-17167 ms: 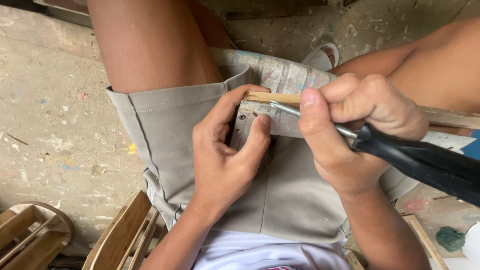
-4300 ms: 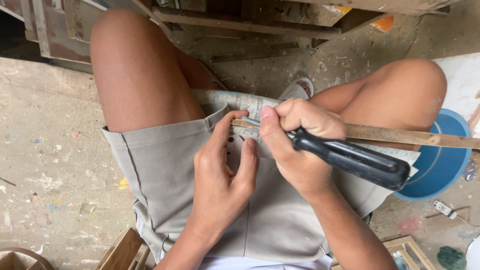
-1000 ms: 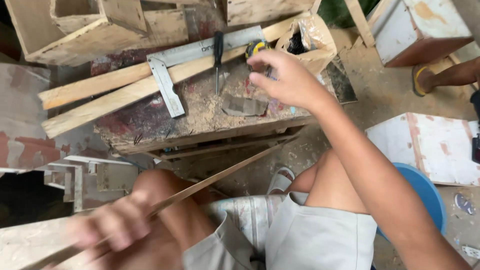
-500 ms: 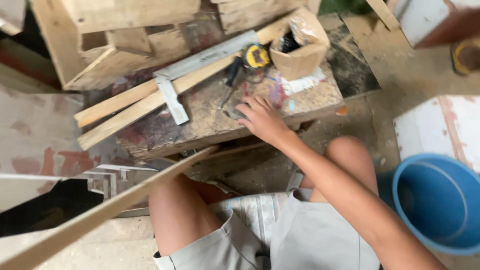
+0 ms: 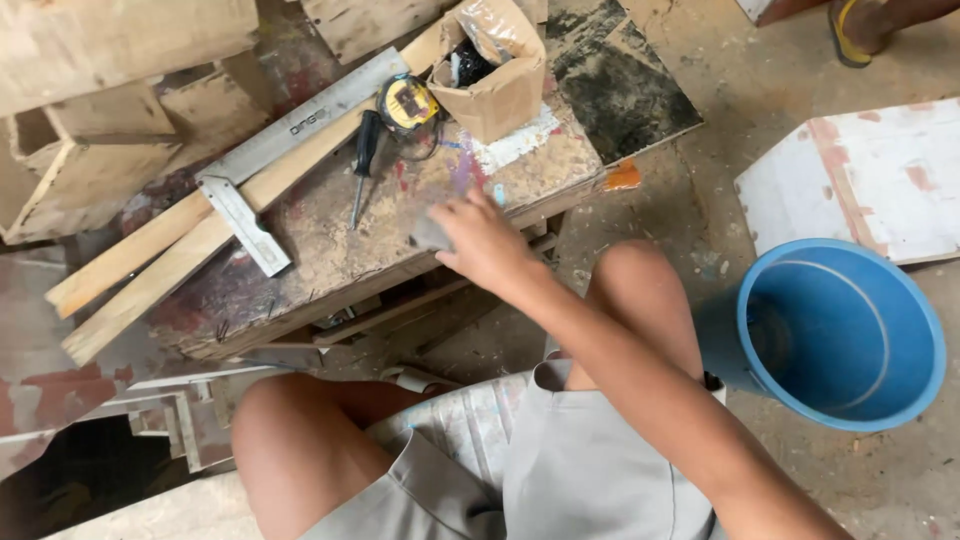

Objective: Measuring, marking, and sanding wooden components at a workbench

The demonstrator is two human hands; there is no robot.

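A small grey block [image 5: 432, 234] sits gripped under the right hand [image 5: 487, 243] on the dusty workbench [image 5: 330, 250]; half a second ago that hand was only reaching there. The left hand (and its thin stick) has left view. Beyond the hand stands a torn brown cardboard box [image 5: 500, 85], beside a yellow tape measure [image 5: 409, 103].
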